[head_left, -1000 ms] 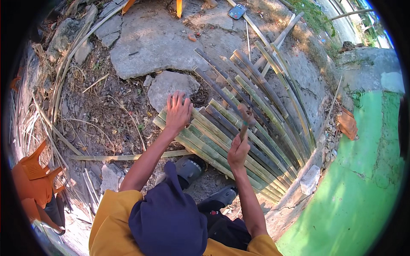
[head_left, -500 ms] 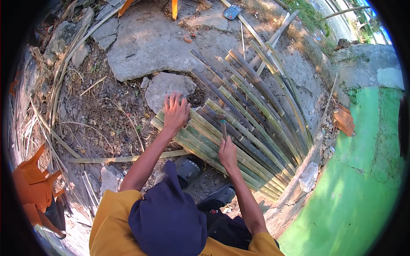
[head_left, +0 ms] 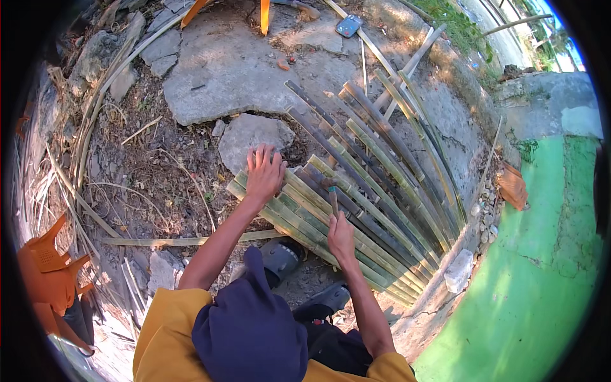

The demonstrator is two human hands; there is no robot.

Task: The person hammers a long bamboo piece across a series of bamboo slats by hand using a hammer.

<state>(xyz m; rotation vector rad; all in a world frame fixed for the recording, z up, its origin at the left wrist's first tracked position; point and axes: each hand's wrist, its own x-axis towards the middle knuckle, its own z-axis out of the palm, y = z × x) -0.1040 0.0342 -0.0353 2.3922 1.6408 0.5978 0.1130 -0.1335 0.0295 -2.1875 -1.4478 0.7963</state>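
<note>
Long, jointed bamboo strips (head_left: 375, 213), green to nearly black, are fanned between a rough, jagged concrete slab (head_left: 256, 135) and a flat green floor (head_left: 496, 305). Strip ends are covered by the left hand (head_left: 265, 173), fingers slightly spread; a hammer's (head_left: 334, 202) slim handle is wrapped by the right hand (head_left: 341, 237).
</note>
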